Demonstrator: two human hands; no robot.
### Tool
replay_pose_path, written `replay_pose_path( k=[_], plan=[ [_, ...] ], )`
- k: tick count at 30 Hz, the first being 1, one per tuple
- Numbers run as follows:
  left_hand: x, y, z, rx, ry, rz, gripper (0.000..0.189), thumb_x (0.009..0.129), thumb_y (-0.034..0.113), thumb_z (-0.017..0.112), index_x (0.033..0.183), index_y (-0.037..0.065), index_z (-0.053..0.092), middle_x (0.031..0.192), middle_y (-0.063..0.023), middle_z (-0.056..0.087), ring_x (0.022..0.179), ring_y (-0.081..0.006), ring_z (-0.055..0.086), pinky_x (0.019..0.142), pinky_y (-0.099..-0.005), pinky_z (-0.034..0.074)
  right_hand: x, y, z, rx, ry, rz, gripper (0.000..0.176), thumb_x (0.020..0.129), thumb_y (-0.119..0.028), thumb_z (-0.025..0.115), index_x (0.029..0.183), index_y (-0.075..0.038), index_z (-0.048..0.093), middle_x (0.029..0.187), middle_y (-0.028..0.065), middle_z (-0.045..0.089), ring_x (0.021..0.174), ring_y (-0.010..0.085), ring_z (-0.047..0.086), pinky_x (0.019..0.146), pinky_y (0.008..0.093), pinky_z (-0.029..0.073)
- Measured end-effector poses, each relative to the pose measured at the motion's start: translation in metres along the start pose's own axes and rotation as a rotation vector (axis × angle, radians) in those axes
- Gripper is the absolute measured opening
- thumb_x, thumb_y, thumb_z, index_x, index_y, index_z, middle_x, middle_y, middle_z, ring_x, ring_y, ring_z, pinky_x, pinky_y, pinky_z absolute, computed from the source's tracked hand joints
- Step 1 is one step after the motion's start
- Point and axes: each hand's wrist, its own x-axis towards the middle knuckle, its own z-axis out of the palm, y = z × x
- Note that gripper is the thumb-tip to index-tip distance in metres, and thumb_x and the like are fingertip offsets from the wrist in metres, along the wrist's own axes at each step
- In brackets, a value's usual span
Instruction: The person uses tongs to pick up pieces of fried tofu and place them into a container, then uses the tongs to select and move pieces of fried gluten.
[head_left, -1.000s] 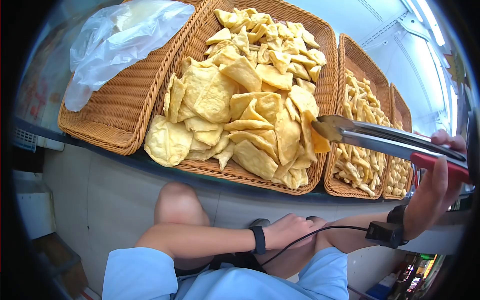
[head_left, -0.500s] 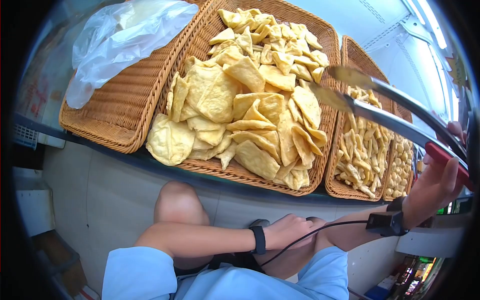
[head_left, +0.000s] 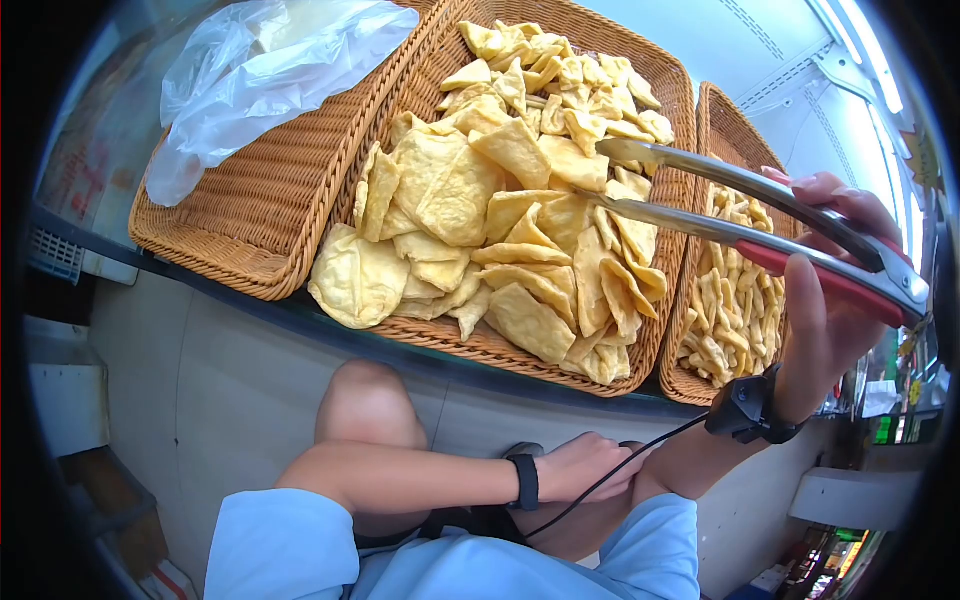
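Observation:
My right hand [head_left: 835, 245] grips a pair of metal tongs [head_left: 735, 185] with red handle grips. The tongs' arms are parted, and their tips reach over the pale yellow, flat folded pieces [head_left: 440, 190], which look like fried tofu. These lie heaped in a wicker basket [head_left: 675, 100] in the middle. On my bent right leg rests my left hand [head_left: 585, 467], fingers laid over the leg with nothing held. It is partly crossed by a black cable.
A wicker basket [head_left: 230, 235] on the left holds a crumpled translucent plastic bag [head_left: 270, 85]. Right of the middle basket, another wicker basket [head_left: 730, 120] holds thin yellow strips [head_left: 735, 310]. A tiled floor [head_left: 250, 380] shows below the baskets' front edge.
My right hand has brought the tongs left and inward, so their tips now overlap the middle heap. My left hand has stayed on my leg. The view has shifted slightly.

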Motion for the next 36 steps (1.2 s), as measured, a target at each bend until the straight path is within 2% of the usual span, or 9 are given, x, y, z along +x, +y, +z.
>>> replay_pose_path(
  k=[7,9,14,17,23,28,31,32,36],
  plan=[
    [0.002,0.003,-0.005,-0.021,0.005,0.007,0.048,0.088,0.015,0.060,0.128,-0.010,0.049,0.079,-0.0204,0.063,0.071,-0.0382,0.063,0.063,-0.0459,0.052,0.001,0.000,-0.001,-0.033,-0.044,0.032,0.050,0.085,0.002,0.065,0.130,0.005,0.047,0.119,0.0227,0.060,0.115,0.0366,0.061,0.103,0.0535,0.050],
    [0.002,0.004,-0.006,0.007,0.001,0.001,0.049,0.088,0.016,0.059,0.129,-0.010,0.048,0.076,-0.0201,0.063,0.069,-0.0381,0.062,0.062,-0.0457,0.052,0.002,0.007,0.002,-0.028,-0.065,0.013,0.048,0.085,0.003,0.067,0.129,0.004,0.047,0.119,0.0225,0.061,0.113,0.0355,0.063,0.100,0.0500,0.053],
    [0.002,0.004,-0.004,0.083,-0.060,-0.027,0.052,0.087,0.016,0.059,0.131,-0.010,0.047,0.073,-0.0194,0.063,0.069,-0.0378,0.063,0.062,-0.0456,0.051,0.002,0.001,0.012,-0.012,-0.047,0.038,0.046,0.085,0.004,0.069,0.126,0.001,0.048,0.118,0.0223,0.062,0.107,0.0311,0.066,0.078,0.0302,0.060],
    [0.002,0.003,-0.002,0.074,-0.034,-0.012,0.052,0.087,0.016,0.059,0.131,-0.010,0.047,0.072,-0.0194,0.063,0.067,-0.0381,0.063,0.061,-0.0459,0.051,0.001,0.000,0.011,-0.003,-0.029,0.041,0.046,0.085,0.004,0.069,0.125,0.001,0.048,0.117,0.0225,0.062,0.108,0.0317,0.066,0.080,0.0316,0.060],
    [0.002,0.000,-0.002,0.005,0.003,-0.006,0.052,0.087,0.017,0.059,0.130,-0.010,0.048,0.069,-0.0192,0.062,0.065,-0.0385,0.063,0.059,-0.0462,0.051,0.005,0.002,0.022,0.002,-0.134,-0.020,0.043,0.083,0.008,0.069,0.120,0.000,0.050,0.113,0.0225,0.063,0.109,0.0346,0.065,0.096,0.0466,0.056],
    [0.002,0.006,-0.011,0.035,0.003,0.001,0.049,0.088,0.016,0.059,0.128,-0.011,0.048,0.070,-0.0198,0.062,0.065,-0.0387,0.062,0.059,-0.0465,0.050,0.003,0.006,0.020,0.022,-0.008,-0.021,0.043,0.082,0.009,0.069,0.120,0.000,0.051,0.112,0.0225,0.064,0.105,0.0331,0.067,0.087,0.0389,0.060],
    [0.001,0.007,-0.010,0.025,0.032,0.008,0.041,0.088,0.015,0.060,0.120,-0.010,0.052,0.071,-0.0201,0.062,0.065,-0.0391,0.062,0.058,-0.0465,0.050,0.002,-0.003,0.008,-0.044,0.110,-0.014,0.044,0.082,0.009,0.069,0.122,0.000,0.051,0.111,0.0237,0.064,0.091,0.0285,0.070,0.072,0.0292,0.060],
    [0.001,0.007,-0.009,0.022,0.041,0.010,0.037,0.088,0.015,0.060,0.116,-0.009,0.054,0.071,-0.0202,0.062,0.065,-0.0392,0.062,0.058,-0.0465,0.050,0.002,-0.009,0.004,-0.032,0.151,0.001,0.046,0.081,0.009,0.070,0.122,0.000,0.051,0.109,0.0240,0.065,0.088,0.0268,0.069,0.074,0.0315,0.061],
    [-0.001,0.002,-0.005,-0.005,0.006,-0.002,0.024,0.089,0.018,0.061,0.097,-0.005,0.057,0.073,-0.0202,0.061,0.068,-0.0387,0.063,0.061,-0.0460,0.051,-0.010,-0.022,-0.024,-0.124,0.192,-0.014,0.042,0.088,-0.005,0.067,0.127,0.000,0.051,0.115,0.0272,0.063,0.073,0.0229,0.068,0.073,0.0301,0.060]
  ],
)
